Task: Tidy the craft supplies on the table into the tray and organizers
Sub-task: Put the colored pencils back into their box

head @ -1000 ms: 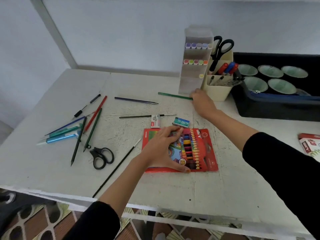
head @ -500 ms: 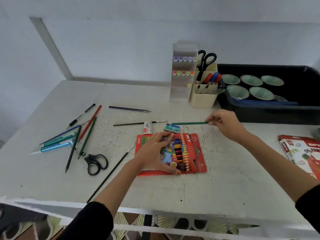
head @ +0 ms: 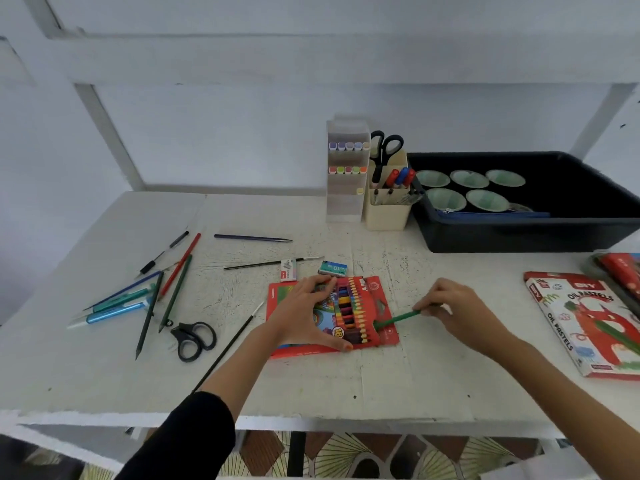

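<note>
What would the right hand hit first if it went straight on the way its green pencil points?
Probably the red pencil box: the right hand pinches the green pencil, whose tip sits at the box's open flap. The left hand rests on it.

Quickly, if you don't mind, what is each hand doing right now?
Left hand: open, fingers spread, pressing on the red pencil box.
Right hand: closed, pinching the green pencil, whose tip is at the box.

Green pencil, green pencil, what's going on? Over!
Right hand pinches green pencil, tip at the open end of the box. Left hand presses box flat. Nothing in the way. Over.
</note>
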